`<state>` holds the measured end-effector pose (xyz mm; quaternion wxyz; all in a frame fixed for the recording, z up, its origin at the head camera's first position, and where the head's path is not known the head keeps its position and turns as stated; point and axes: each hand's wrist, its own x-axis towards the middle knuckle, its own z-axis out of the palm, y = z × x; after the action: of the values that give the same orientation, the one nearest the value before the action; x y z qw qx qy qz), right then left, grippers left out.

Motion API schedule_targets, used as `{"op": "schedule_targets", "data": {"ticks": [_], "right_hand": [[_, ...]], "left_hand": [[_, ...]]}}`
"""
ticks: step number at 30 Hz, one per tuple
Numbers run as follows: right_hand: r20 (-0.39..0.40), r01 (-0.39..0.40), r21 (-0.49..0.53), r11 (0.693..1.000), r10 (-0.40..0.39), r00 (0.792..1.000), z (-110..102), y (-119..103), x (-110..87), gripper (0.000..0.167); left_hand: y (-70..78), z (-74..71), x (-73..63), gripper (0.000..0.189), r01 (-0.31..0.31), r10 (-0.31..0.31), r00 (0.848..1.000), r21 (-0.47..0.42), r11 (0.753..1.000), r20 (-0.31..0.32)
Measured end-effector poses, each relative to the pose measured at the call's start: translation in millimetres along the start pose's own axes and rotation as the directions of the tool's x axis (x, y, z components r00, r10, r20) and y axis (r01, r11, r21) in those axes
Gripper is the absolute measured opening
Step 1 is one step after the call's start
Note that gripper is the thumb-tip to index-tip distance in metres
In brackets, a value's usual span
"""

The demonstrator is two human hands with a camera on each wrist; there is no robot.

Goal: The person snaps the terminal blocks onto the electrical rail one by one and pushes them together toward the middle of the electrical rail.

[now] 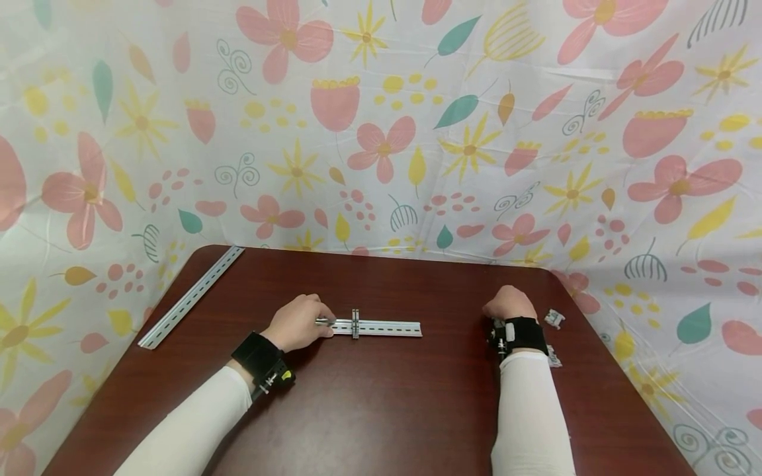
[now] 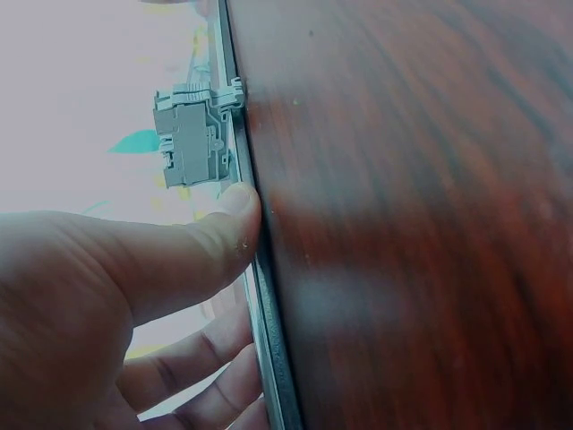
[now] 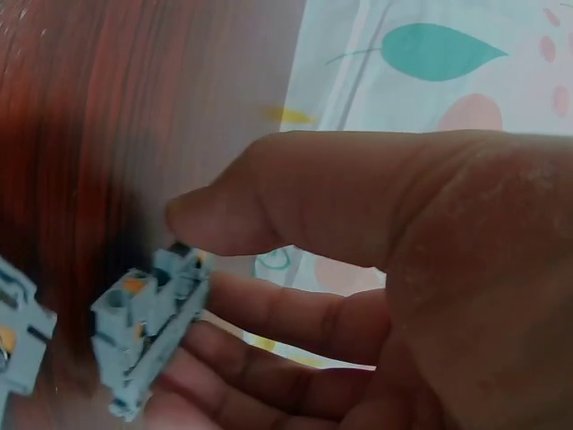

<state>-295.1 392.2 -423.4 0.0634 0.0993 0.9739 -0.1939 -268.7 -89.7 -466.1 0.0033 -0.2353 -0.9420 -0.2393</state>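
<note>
A short slotted metal DIN rail (image 1: pixel 389 328) lies on the table, its left end pinched between the thumb and fingers of my left hand (image 1: pixel 300 322). Grey terminal blocks (image 1: pixel 355 324) stand clipped across that rail, just beyond my left thumb (image 2: pixel 235 202). Toward the table's right side, my right hand (image 1: pixel 510 303) holds a grey terminal block (image 3: pixel 148 327) with orange spots. The thumb is at its upper end and the fingers lie behind it; the head view hides this block under the hand. Another grey terminal block (image 3: pixel 20 331) shows at the left edge of the right wrist view.
A longer slotted rail (image 1: pixel 192 297) lies slanted along the table's left edge. Right of my right wrist are a small grey piece (image 1: pixel 554 318) and a second one (image 1: pixel 553 357), partly covered by the forearm. Flower-patterned cloth (image 1: pixel 381 165) hangs around the brown table (image 1: pixel 381 403).
</note>
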Motion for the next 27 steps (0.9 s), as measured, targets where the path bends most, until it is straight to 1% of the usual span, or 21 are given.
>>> {"op": "schedule_targets", "data": {"ticks": [3, 6, 8, 13, 15, 19, 22, 24, 27], "right_hand": [[-0.036, 0.012, 0.025, 1.0, -0.011, 0.999, 3.1, 1.0, 4.9, 0.032], [-0.046, 0.026, 0.048, 0.999, -0.024, 0.999, 6.7, 2.7, 10.3, 0.036], [-0.041, 0.038, 0.058, 0.998, -0.035, 0.999, 5.7, 3.4, 14.0, 0.039], [-0.062, 0.064, 0.098, 0.993, -0.058, 0.996, -0.3, -1.8, 16.7, 0.048], [-0.067, 0.074, 0.124, 0.99, -0.066, 0.996, 0.8, -4.2, 15.2, 0.046], [-0.088, 0.099, 0.168, 0.981, -0.085, 0.992, 4.2, -9.8, 12.5, 0.032], [-0.131, 0.14, 0.192, 0.971, -0.116, 0.985, 6.4, -14.8, 12.6, 0.039], [-0.146, 0.165, 0.219, 0.962, -0.135, 0.98, 8.2, -18.5, 13.4, 0.044], [-0.158, 0.192, 0.26, 0.946, -0.155, 0.975, 11.8, -24.3, 14.8, 0.045]], "left_hand": [[-0.3, 0.5, 0.3, 0.021, -0.003, 0.003, 1.0, 0.0, 1.0, -0.002], [-0.9, 1.8, -0.2, 0.021, 0.001, -0.001, 1.0, -0.007, 1.0, 0.001], [-0.2, 0.8, 0.0, 0.021, 0.0, 0.0, 1.0, -0.01, 1.0, 0.004], [1.6, -1.9, 1.2, 0.021, -0.004, 0.004, 1.0, -0.01, 1.0, -0.003], [1.0, -0.4, 0.3, 0.021, 0.004, -0.004, 1.0, -0.01, 1.0, 0.005], [0.1, 1.5, -0.3, 0.02, 0.011, -0.01, 1.0, -0.01, 1.0, 0.015], [0.2, 0.9, 0.7, 0.02, 0.007, -0.007, 1.0, -0.006, 1.0, 0.005], [-0.4, 0.9, 0.8, 0.021, 0.007, -0.007, 1.0, -0.006, 1.0, 0.006], [-1.4, 1.8, 0.4, 0.021, 0.004, -0.004, 1.0, -0.01, 1.0, 0.013]]}}
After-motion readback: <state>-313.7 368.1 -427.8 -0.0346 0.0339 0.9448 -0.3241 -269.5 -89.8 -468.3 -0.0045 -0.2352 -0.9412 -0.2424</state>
